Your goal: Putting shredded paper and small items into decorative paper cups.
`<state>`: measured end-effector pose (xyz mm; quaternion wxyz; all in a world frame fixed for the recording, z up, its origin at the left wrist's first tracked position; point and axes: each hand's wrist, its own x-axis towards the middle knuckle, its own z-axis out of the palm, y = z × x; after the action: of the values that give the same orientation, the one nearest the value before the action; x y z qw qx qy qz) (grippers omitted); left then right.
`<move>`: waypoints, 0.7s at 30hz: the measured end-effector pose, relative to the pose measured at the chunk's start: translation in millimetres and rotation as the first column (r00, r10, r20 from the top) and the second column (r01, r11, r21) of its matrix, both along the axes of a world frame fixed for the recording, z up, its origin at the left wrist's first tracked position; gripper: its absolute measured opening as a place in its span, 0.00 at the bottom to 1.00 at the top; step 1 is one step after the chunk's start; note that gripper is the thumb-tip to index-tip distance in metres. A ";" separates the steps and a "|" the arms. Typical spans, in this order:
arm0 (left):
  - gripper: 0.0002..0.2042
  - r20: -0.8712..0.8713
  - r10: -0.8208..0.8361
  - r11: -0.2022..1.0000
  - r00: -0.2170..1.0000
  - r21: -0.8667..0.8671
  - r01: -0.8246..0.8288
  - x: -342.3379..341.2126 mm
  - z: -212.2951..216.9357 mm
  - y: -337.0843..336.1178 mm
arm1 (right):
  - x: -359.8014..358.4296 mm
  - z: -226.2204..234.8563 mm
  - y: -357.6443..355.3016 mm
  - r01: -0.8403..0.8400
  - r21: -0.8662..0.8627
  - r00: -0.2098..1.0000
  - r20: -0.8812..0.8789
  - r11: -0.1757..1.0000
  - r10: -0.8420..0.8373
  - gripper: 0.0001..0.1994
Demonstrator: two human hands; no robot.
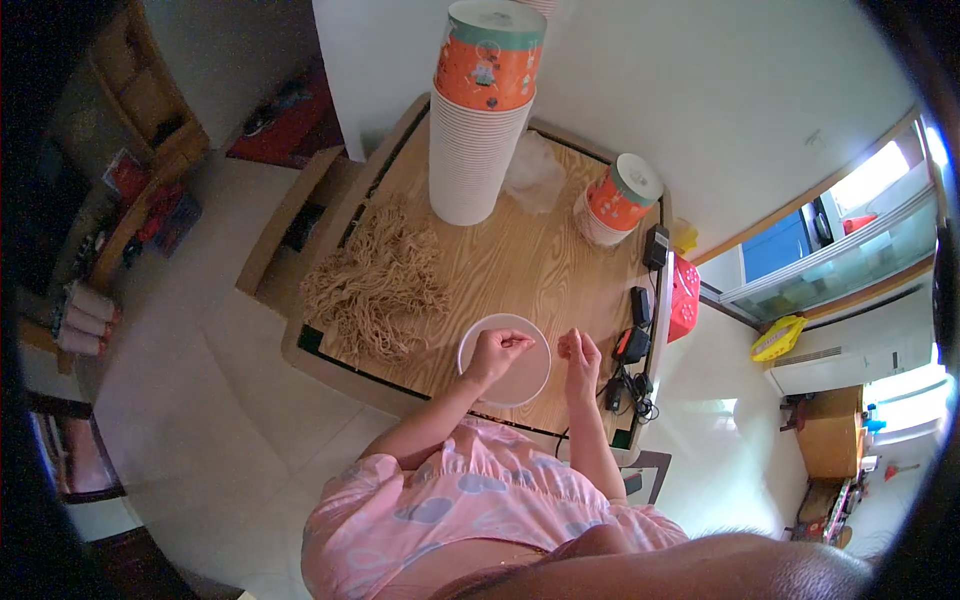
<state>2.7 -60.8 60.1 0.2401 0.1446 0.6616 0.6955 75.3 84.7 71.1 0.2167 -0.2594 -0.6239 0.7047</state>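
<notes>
Risk: white bowl [504, 360] sits close to the wooden table [520, 260]'s near edge. Left hand [493, 352] hovers over it, fingers pinched on something too small to tell; right hand [579, 352] is curled just beside. A nudge could tip it off.

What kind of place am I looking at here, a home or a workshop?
Likely a room at home used for packing food: a wooden table bears tall stacked paper bowls and dried noodles; tiled floor, window.
</notes>
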 end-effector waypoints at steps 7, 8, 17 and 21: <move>0.07 -0.021 -0.018 0.999 1.000 0.033 0.018 3.5 1.9 5.7 | -3.3 -11.0 -4.5 -0.304 0.093 0.918 0.295 0.948 0.265 0.26; 0.07 -0.021 -0.016 0.999 1.000 0.033 0.017 3.7 2.0 5.4 | -4.6 -12.2 -5.7 -0.327 0.078 0.898 0.337 0.942 0.283 0.25; 0.09 -0.051 0.025 0.999 0.998 0.033 -0.023 1.5 -6.5 1.6 | -3.4 20.1 -17.1 -0.298 0.025 0.954 0.019 0.954 0.298 0.08; 0.10 0.186 -0.061 0.995 0.981 0.084 0.046 -2.8 4.3 -0.3 | 3.7 14.3 -10.6 -0.306 -0.008 0.952 0.004 0.952 0.306 0.12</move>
<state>-0.1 -61.2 64.5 0.3141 0.1051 0.6036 0.7252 79.0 74.1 85.3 0.1026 -0.1622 -0.6546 0.7312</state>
